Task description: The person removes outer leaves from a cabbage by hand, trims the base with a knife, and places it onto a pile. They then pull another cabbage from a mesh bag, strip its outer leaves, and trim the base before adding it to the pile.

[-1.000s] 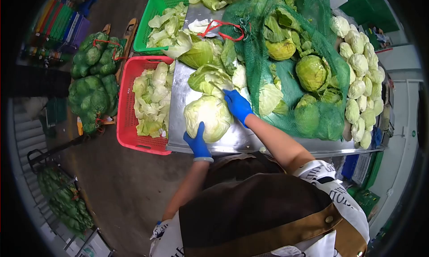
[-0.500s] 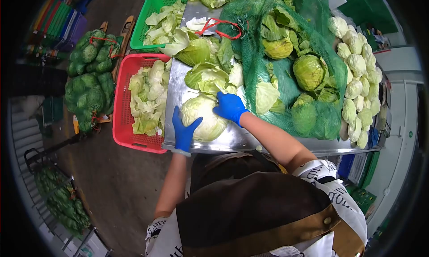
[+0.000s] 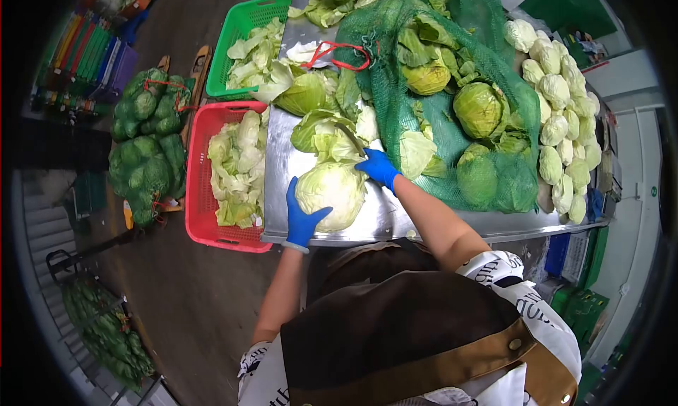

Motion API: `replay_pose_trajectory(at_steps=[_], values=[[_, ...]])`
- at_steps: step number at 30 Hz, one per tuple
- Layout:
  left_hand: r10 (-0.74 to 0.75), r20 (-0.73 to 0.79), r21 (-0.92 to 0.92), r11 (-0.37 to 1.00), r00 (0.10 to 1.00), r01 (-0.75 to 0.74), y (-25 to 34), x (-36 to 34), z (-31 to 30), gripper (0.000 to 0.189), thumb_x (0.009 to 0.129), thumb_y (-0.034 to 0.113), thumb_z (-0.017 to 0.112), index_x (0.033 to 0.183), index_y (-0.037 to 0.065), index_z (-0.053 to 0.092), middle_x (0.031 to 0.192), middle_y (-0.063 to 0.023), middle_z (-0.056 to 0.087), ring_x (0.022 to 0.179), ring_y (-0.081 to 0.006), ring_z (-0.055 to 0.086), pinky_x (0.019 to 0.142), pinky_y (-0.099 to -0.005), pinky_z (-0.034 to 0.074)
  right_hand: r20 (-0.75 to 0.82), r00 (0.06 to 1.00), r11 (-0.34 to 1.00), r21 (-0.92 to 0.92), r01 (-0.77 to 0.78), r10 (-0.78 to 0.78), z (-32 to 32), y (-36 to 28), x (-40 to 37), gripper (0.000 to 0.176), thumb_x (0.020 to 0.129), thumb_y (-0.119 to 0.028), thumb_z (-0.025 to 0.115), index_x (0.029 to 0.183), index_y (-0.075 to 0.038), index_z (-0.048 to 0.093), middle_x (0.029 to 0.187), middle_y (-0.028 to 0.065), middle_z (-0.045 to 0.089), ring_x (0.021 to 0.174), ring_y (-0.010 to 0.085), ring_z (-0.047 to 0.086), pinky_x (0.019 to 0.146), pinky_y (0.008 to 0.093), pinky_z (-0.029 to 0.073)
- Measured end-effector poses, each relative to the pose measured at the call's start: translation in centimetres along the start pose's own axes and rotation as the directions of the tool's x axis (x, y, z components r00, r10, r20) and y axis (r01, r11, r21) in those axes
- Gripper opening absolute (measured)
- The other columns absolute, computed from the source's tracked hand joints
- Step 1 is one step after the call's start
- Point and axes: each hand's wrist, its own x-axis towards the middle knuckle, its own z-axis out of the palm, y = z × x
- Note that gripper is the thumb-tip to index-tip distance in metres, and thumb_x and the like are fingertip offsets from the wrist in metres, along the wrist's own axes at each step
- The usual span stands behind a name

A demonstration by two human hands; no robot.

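A pale, stripped cabbage (image 3: 332, 197) rests on the metal table near its front edge. My left hand (image 3: 304, 219), in a blue glove, cups its left side with the thumb across the front. At the cabbage's upper right, my right hand (image 3: 379, 168), also blue-gloved, has its fingers closed at the edge of a cabbage leaf (image 3: 340, 146); the fingertips are partly hidden. Just beyond lie loose outer leaves and a greener cabbage (image 3: 302, 97). Right of my hands spreads a green net bag (image 3: 438, 187) with several untrimmed cabbages in and on it.
A red crate (image 3: 198, 212) and a green crate (image 3: 227, 47) of leaves stand left of the table (image 3: 282, 134). Several white trimmed cabbages (image 3: 554, 127) are piled at the right. Netted cabbages (image 3: 145, 162) sit on a pallet at the far left. A red cord (image 3: 339, 56) lies on the net.
My right hand has shifted off the cabbage's top to its right, onto a leaf edge. The left hand still holds the cabbage. The whole view has shifted slightly.
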Motion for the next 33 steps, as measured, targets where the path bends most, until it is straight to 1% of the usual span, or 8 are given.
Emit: replay_pose_trajectory(at_steps=[6, 9, 11, 17, 23, 25, 29, 33], values=[[0.113, 0.159, 0.275, 0.949, 0.981, -0.154, 0.2, 1.1, -2.6, 0.107, 0.056, 0.017, 0.089, 0.140, 0.002, 0.026, 0.129, -0.0158, 0.041, 0.119, -0.0280, 0.045, 0.102, -0.0382, 0.039, -0.019, 0.970, 0.960, -0.149, 0.237, -0.242, 0.0, -0.4, -2.0, 0.048, 0.070, -0.018, 0.068, 0.113, -0.001, 0.060, 0.092, 0.0165, 0.067, 0.082, 0.0248, 0.064, 0.076, 0.0331, 0.050], [0.017, 0.310, 0.427, 0.891, 0.950, -0.155, 2.5, 2.0, -4.2, 0.103, 0.055, 0.020, 0.090, 0.138, 0.000, 0.032, 0.122, -0.0143, 0.047, 0.114, -0.0264, 0.049, 0.100, -0.0364, 0.041, 0.011, 0.898, 0.876, -0.211, 0.433, -0.440, 0.8, -4.0, -6.1, 0.041, 0.070, -0.021, 0.068, 0.106, -0.001, 0.061, 0.085, 0.0189, 0.066, 0.076, 0.0325, 0.064, 0.072, 0.0371, 0.050], [-0.203, 0.389, 0.320, 0.944, 0.899, 0.075, 6.8, 3.0, -2.6, 0.094, 0.058, 0.023, 0.088, 0.134, 0.000, 0.038, 0.120, -0.0142, 0.054, 0.109, -0.0251, 0.054, 0.096, -0.0356, 0.043, 0.124, 0.870, 0.811, -0.321, 0.490, -0.477, 1.5, -6.1, -7.7, 0.039, 0.071, -0.022, 0.067, 0.105, -0.006, 0.061, 0.081, 0.0196, 0.065, 0.073, 0.0368, 0.063, 0.068, 0.0415, 0.050], [-0.175, 0.476, 0.474, 0.877, 0.862, -0.084, 6.7, 2.8, -1.8, 0.086, 0.060, 0.025, 0.087, 0.131, 0.000, 0.044, 0.124, -0.0155, 0.055, 0.115, -0.0247, 0.053, 0.097, -0.0342, 0.043, -0.128, 0.942, 0.840, -0.501, 0.208, -0.310, -0.6, -2.9, -2.2, 0.030, 0.073, -0.021, 0.060, 0.100, -0.009, 0.060, 0.087, 0.0200, 0.065, 0.083, 0.0381, 0.063, 0.072, 0.0477, 0.049], [-0.325, 0.186, 0.013, 0.945, 0.927, 0.328, 3.9, 1.6, -4.5, 0.069, 0.067, 0.005, 0.077, 0.129, 0.000, 0.047, 0.120, -0.0137, 0.057, 0.106, -0.0242, 0.058, 0.093, -0.0362, 0.048, -0.271, 0.938, 0.878, -0.475, 0.063, -0.214, -2.5, -0.8, -1.5, 0.037, 0.075, -0.022, 0.061, 0.109, -0.010, 0.058, 0.098, 0.0185, 0.065, 0.094, 0.0372, 0.061, 0.080, 0.0443, 0.049], [-0.484, 0.008, -0.373, 0.810, 0.875, 0.452, 4.4, 0.6, -4.3, 0.066, 0.069, 0.005, 0.076, 0.128, -0.001, 0.045, 0.117, -0.0149, 0.057, 0.105, -0.0255, 0.059, 0.089, -0.0377, 0.050, -0.136, 0.981, 0.830, -0.556, 0.041, -0.139, -3.5, -2.9, -3.2, 0.039, 0.077, -0.024, 0.063, 0.114, -0.013, 0.057, 0.102, 0.0153, 0.064, 0.092, 0.0356, 0.062, 0.081, 0.0441, 0.049], [-0.480, -0.281, -0.462, 0.827, 0.831, 0.321, 5.2, 0.4, -2.1, 0.062, 0.073, 0.007, 0.074, 0.127, -0.001, 0.045, 0.119, -0.0130, 0.056, 0.103, -0.0249, 0.058, 0.087, -0.0367, 0.050, -0.093, 0.641, 0.545, -0.628, 0.556, -0.762, -1.3, -6.6, -8.8, 0.030, 0.083, -0.022, 0.063, 0.111, -0.013, 0.060, 0.093, 0.0108, 0.061, 0.077, 0.0346, 0.061, 0.071, 0.0414, 0.051], [-0.490, -0.335, -0.468, 0.828, 0.805, 0.309, 3.8, 0.9, -0.5, 0.065, 0.073, 0.011, 0.076, 0.127, -0.004, 0.044, 0.120, -0.0134, 0.055, 0.103, -0.0232, 0.057, 0.085, -0.0349, 0.049, 0.211, 0.791, 0.556, -0.608, 0.566, -0.575, 2.4, -4.0, -11.5, 0.026, 0.089, -0.023, 0.053, 0.109, -0.007, 0.058, 0.088, 0.0159, 0.065, 0.069, 0.0343, 0.063, 0.061, 0.0458, 0.050]])
